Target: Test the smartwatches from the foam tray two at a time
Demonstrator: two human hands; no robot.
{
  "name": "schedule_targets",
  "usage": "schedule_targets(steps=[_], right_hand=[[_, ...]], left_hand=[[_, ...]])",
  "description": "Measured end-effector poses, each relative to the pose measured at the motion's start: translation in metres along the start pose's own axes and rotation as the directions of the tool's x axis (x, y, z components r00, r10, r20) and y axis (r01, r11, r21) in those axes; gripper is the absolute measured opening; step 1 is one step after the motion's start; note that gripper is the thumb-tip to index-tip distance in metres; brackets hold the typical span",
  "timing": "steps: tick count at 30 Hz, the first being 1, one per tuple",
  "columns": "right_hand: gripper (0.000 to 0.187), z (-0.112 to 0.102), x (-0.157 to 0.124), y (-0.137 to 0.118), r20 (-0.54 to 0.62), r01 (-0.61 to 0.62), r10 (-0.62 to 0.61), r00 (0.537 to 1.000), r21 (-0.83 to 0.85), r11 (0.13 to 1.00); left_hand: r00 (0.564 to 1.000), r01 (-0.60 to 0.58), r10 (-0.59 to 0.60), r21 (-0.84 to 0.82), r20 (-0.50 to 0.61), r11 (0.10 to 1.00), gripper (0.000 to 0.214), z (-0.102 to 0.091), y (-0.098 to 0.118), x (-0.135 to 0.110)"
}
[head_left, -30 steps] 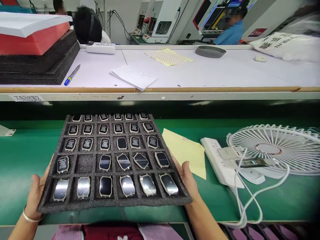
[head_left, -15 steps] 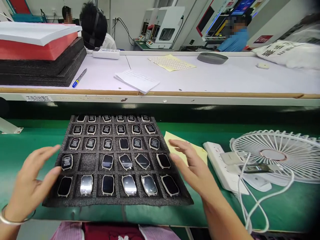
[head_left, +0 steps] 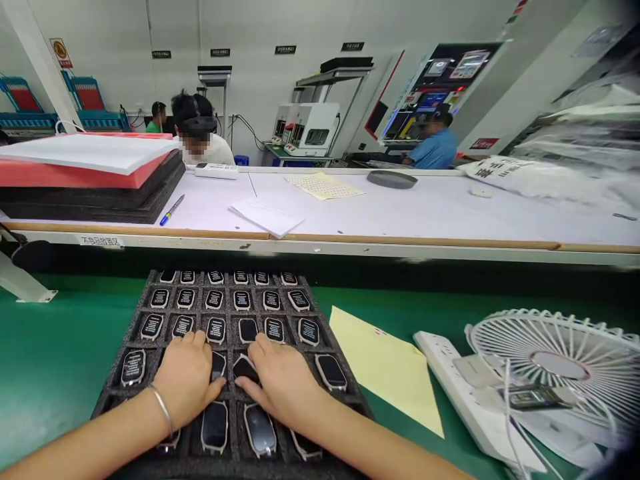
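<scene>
A black foam tray [head_left: 233, 387] holds rows of square smartwatches, many with lit text on their screens. My left hand [head_left: 184, 380] reaches over the fourth row, fingers curled at the left and upper edge of a dark-screened smartwatch [head_left: 219, 366], thumb near its lower edge. Close beside it, my right hand [head_left: 283, 381] is closed with thumb and fingers around the edge of a tilted smartwatch [head_left: 245, 369]. Both watches are partly covered by the hands. Below them, more dark watches [head_left: 215, 427] lie in the nearest row; my forearms hide some compartments.
Right of the tray lie a yellow sheet [head_left: 385, 367], a white power strip [head_left: 463, 400] with cables and a white fan [head_left: 555, 363]. A raised shelf [head_left: 350, 217] runs behind, bearing foam sheets [head_left: 90, 200], a pen [head_left: 172, 210] and papers [head_left: 267, 217]. Other people sit beyond.
Both hands have moved inward from the tray's sides onto two watches in its fourth row. The camera view has tilted up, showing more of the room.
</scene>
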State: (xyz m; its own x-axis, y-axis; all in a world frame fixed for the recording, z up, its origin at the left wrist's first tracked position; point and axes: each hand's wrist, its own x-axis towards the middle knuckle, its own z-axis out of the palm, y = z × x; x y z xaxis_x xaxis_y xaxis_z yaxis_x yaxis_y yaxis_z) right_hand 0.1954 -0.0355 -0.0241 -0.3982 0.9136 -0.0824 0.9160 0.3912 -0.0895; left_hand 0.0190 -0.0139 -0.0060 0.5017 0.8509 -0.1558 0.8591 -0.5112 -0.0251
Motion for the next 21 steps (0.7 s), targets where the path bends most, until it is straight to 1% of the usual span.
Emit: schedule_targets(steps=[3, 5, 6, 7, 8, 9, 10, 11, 12, 13, 14, 15, 16, 17, 19, 20, 21], right_hand=[[0.011, 0.001, -0.003, 0.004, 0.014, 0.031, -0.034, 0.999, 0.131, 0.991], [0.01, -0.001, -0.004, 0.009, -0.004, 0.046, -0.046, 0.999, 0.235, 0.971], [0.008, -0.004, -0.004, 0.012, -0.031, 0.039, -0.031, 0.999, 0.328, 0.944], [0.005, -0.008, -0.004, 0.016, -0.061, 0.03, -0.002, 0.998, 0.465, 0.885], [0.003, -0.012, -0.002, 0.02, -0.082, 0.028, 0.032, 0.996, 0.633, 0.774], [0.008, -0.018, 0.0, 0.023, -0.091, 0.034, 0.066, 0.994, 0.801, 0.598], [0.014, -0.024, 0.004, 0.025, -0.086, 0.044, 0.097, 0.992, 0.928, 0.37], [0.02, -0.031, 0.008, 0.026, -0.068, 0.052, 0.127, 0.99, 0.991, 0.124], [0.024, -0.037, 0.013, 0.024, -0.042, 0.058, 0.156, 0.987, 0.994, -0.098], [0.028, -0.042, 0.018, 0.022, -0.013, 0.063, 0.184, 0.983, 0.961, -0.27], [0.031, -0.046, 0.022, 0.018, 0.013, 0.071, 0.205, 0.979, 0.915, -0.397], [0.035, -0.049, 0.026, 0.014, 0.033, 0.079, 0.216, 0.976, 0.868, -0.49], [0.039, -0.049, 0.029, 0.009, 0.045, 0.086, 0.217, 0.975, 0.824, -0.56], [0.042, -0.046, 0.031, 0.005, 0.055, 0.088, 0.212, 0.976, 0.787, -0.61], [0.046, -0.036, 0.032, -0.002, 0.084, 0.068, 0.194, 0.977, 0.745, -0.664], [0.046, -0.029, 0.031, -0.003, 0.104, 0.046, 0.182, 0.978, 0.74, -0.671], [0.046, -0.021, 0.029, -0.003, 0.125, 0.019, 0.167, 0.978, 0.745, -0.666]], left_hand=[[1.0, 0.011, -0.011, -0.082, -0.006, 0.997, 0.027, 0.004, -0.003, 0.001], [1.0, 0.015, -0.015, -0.128, 0.003, 0.992, 0.025, 0.005, -0.004, 0.004], [1.0, 0.003, -0.001, -0.151, 0.011, 0.989, 0.024, 0.004, -0.005, 0.004], [0.999, -0.021, 0.025, -0.177, 0.021, 0.984, 0.024, 0.002, -0.006, 0.005], [0.998, -0.046, 0.053, -0.205, 0.028, 0.978, 0.024, -0.002, -0.008, 0.005], [0.997, -0.068, 0.076, -0.236, 0.027, 0.969, 0.022, -0.007, -0.01, 0.005], [0.996, -0.086, 0.093, -0.274, 0.012, 0.958, 0.02, -0.015, -0.013, 0.004], [0.995, -0.099, 0.099, -0.325, -0.018, 0.94, 0.017, -0.023, -0.015, 0.003], [0.994, -0.111, 0.093, -0.4, -0.064, 0.91, 0.014, -0.033, -0.017, 0.002], [0.989, -0.136, 0.087, -0.496, -0.121, 0.857, 0.012, -0.044, -0.017, 0.001], [0.98, -0.178, 0.084, -0.608, -0.18, 0.774, 0.01, -0.053, -0.017, 0.0], [0.969, -0.232, 0.089, -0.711, -0.232, 0.664, 0.01, -0.061, -0.016, -0.001], [0.96, -0.273, 0.1, -0.797, -0.261, 0.538, 0.01, -0.067, -0.013, 0.0], [0.96, -0.281, 0.107, -0.869, -0.26, 0.406, 0.011, -0.07, -0.011, 0.0], [0.974, -0.217, 0.107, -0.961, -0.201, 0.171, 0.015, -0.067, -0.006, 0.005], [0.984, -0.162, 0.093, -0.984, -0.155, 0.076, 0.018, -0.062, -0.004, 0.008], [0.991, -0.117, 0.067, -0.993, -0.116, 0.002, 0.023, -0.055, -0.004, 0.012]])
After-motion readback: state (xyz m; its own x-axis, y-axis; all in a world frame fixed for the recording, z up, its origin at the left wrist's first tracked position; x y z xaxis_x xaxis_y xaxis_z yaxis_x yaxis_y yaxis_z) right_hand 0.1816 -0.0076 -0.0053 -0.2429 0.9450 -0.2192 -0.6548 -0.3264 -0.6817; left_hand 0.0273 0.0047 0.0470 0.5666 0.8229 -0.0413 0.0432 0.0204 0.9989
